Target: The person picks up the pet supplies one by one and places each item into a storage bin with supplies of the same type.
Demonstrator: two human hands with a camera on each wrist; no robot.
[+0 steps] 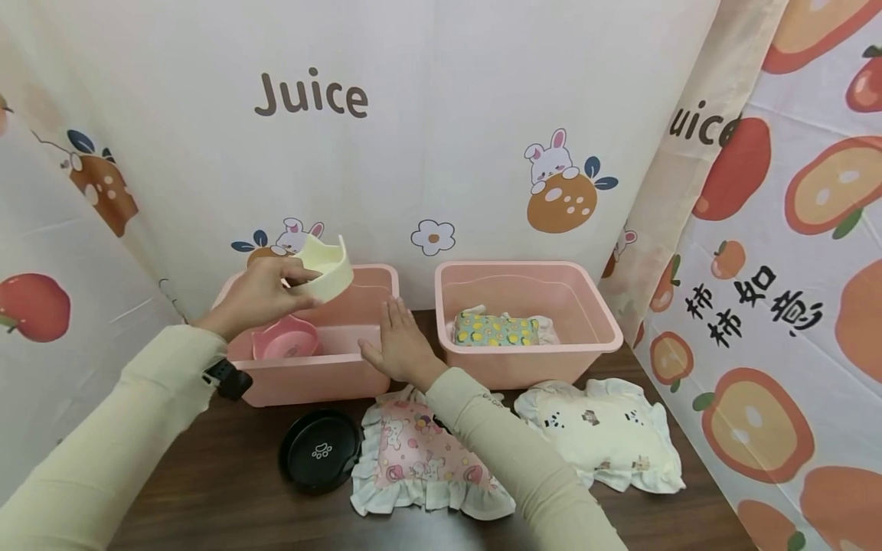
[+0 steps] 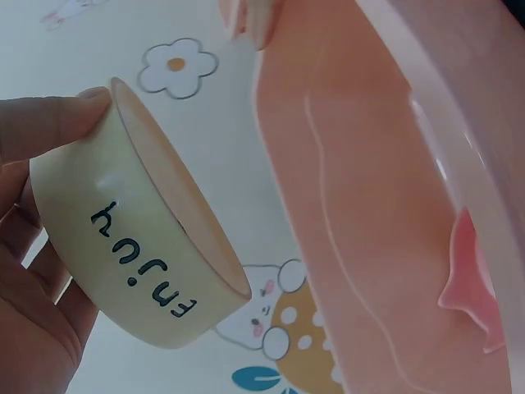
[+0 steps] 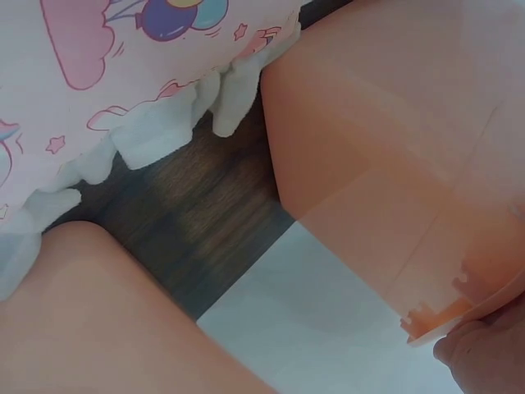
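Observation:
In the head view my left hand (image 1: 265,295) holds a pale yellow pet bowl (image 1: 331,277) with pointed ears, tilted above the left pink bin (image 1: 310,383). The left wrist view shows my thumb on its outer wall and dark lettering on the bowl (image 2: 148,254). Inside that bin lies a pink eared bowl (image 1: 285,339). My right hand (image 1: 403,344) rests at the bin's right rim with its fingers straight; in the right wrist view, fingertips (image 3: 484,349) touch the rim.
To the right stands a second pink bin (image 1: 530,367) with a lemon-print cushion (image 1: 496,330) inside. In front lie a black bowl (image 1: 320,451) with a paw print, a pink frilled cushion (image 1: 427,448) and a cream frilled cushion (image 1: 599,432). Printed curtains (image 1: 482,61) hang behind and at both sides.

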